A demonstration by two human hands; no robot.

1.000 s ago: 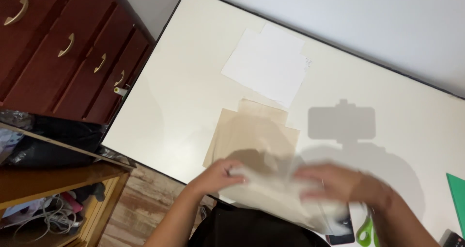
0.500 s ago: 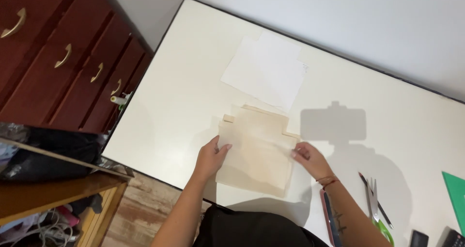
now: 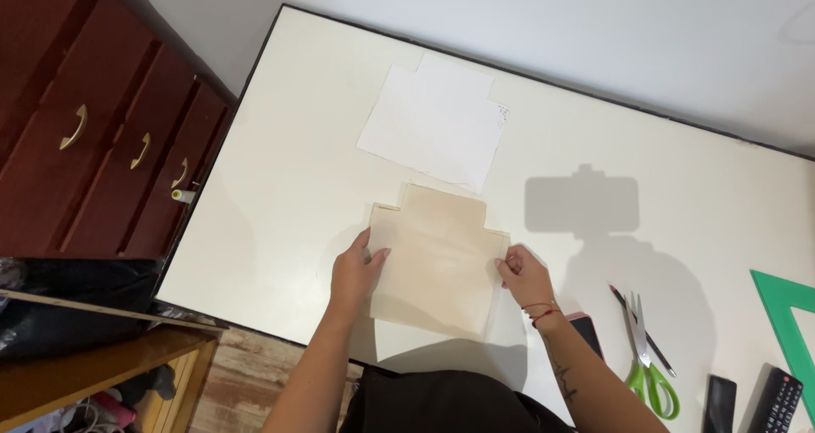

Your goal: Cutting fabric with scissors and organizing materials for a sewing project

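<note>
- Head view, nearest: dark clothing at the bottom edge, with both forearms reaching up onto the white table (image 3: 280,187).
- On the right wrist, a thin red bracelet (image 3: 538,311).
- Just right of that arm, part of a dark phone (image 3: 587,331); further right, green-handled scissors (image 3: 647,361), a pencil (image 3: 642,331), two dark remotes (image 3: 747,403) and the corner of a green frame (image 3: 785,310).
- Left hand (image 3: 356,270) flat on the left edge of the beige fabric pieces (image 3: 437,259), fingers together and pressed down, thumb lying on top of the cloth.
- Right hand (image 3: 522,272) at the right edge of the same stack, fingertips curled and pinching the edge.
- Beige fabric pieces stacked flat near the front middle of the table, stepped corners at the top, between the two hands.
- Just beyond, a white paper pattern (image 3: 433,123) of similar shape, lying flat, almost touching the top of the fabric.
- Far left, off the table: a dark red chest of drawers (image 3: 93,136) with brass handles, and a wooden shelf (image 3: 93,357) below.
</note>
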